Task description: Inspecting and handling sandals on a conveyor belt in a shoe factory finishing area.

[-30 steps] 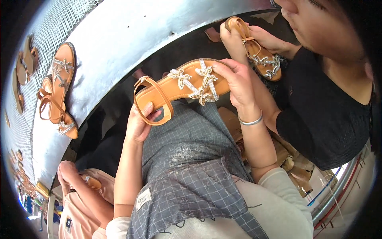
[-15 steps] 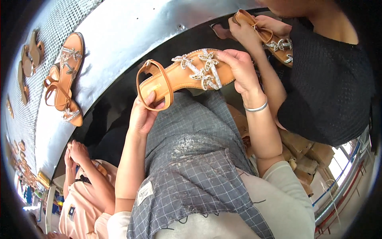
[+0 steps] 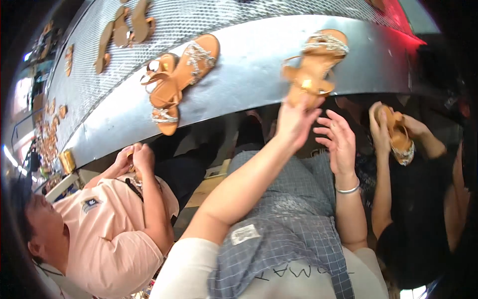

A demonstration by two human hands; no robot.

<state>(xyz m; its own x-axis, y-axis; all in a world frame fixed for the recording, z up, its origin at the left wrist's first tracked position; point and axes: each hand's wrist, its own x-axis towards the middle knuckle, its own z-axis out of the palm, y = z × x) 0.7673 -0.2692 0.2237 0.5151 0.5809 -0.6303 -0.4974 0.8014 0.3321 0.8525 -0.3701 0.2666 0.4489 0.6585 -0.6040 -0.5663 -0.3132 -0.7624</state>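
My left hand [image 3: 294, 123] reaches forward, its fingers closed on the heel end of a tan sandal [image 3: 314, 66]. Silver beaded straps cross the sandal's toe part, which points away from me over a shiny metal ledge [image 3: 254, 60]. Blur hides whether its sole touches the metal. Just right of and nearer than that heel is my right hand [image 3: 339, 139], open and holding nothing, fingers apart, a silver bangle on the wrist. Farther left on the ledge, a pair of similar sandals [image 3: 175, 83] lies with one crossed over the other.
Beyond the ledge runs a perforated metal surface [image 3: 199, 25] carrying several soles and sandals [image 3: 119, 30]. At my left a person in a pink shirt [image 3: 109, 224] works with both hands. To my right, a person in black [image 3: 416, 209] holds another tan sandal [image 3: 398, 132].
The sandal has gone from both my hands before my lap to the ledge, in my left hand alone. My right hand has let go. The view has swung, showing more of the left person.
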